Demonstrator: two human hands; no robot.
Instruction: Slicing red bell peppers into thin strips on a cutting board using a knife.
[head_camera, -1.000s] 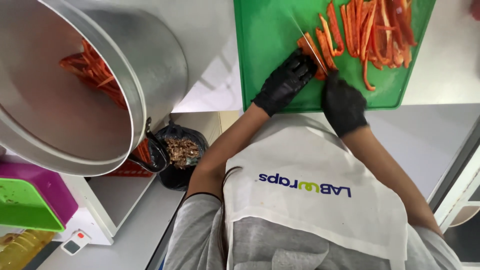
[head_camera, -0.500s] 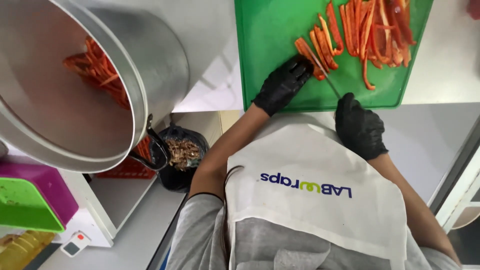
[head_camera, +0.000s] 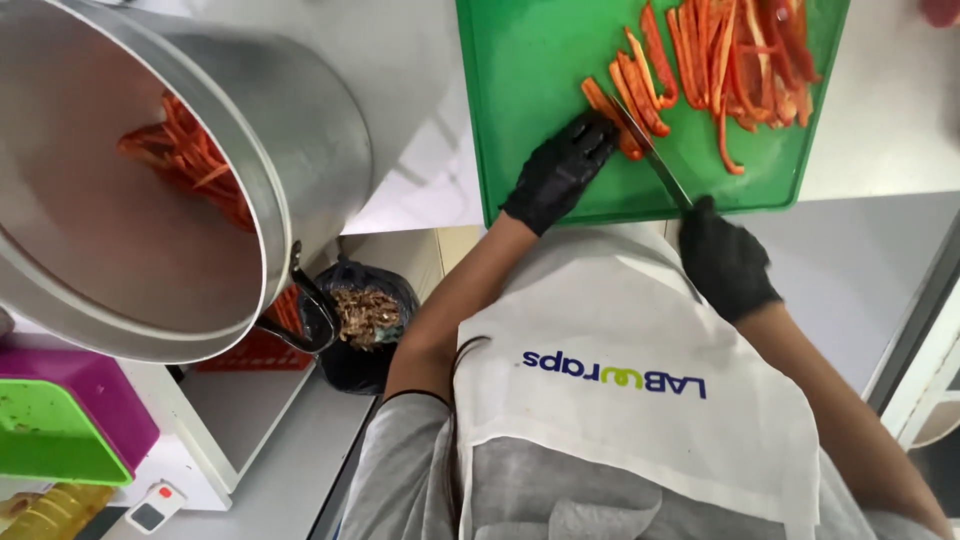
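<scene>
A green cutting board (head_camera: 530, 80) lies on the white counter with a pile of red pepper strips (head_camera: 740, 50) at its far right. My left hand (head_camera: 560, 170), in a black glove, presses down on a few strips (head_camera: 625, 100) near the board's middle. My right hand (head_camera: 725, 260), also gloved, grips the handle of a knife (head_camera: 650, 155) at the board's near edge. The thin blade slants up towards the strips beside my left fingers. My white apron (head_camera: 640, 400) fills the lower middle.
A large metal pot (head_camera: 300, 130) at the left lies tilted, with cut pepper strips (head_camera: 185, 150) inside. Below it a black bin bag (head_camera: 365, 320) holds brown scraps. A purple and green container (head_camera: 60, 440) and a yellow bottle (head_camera: 50, 510) sit at the lower left.
My right hand has drawn the knife back from the strips to the board's near edge. My left hand has stayed on the strips.
</scene>
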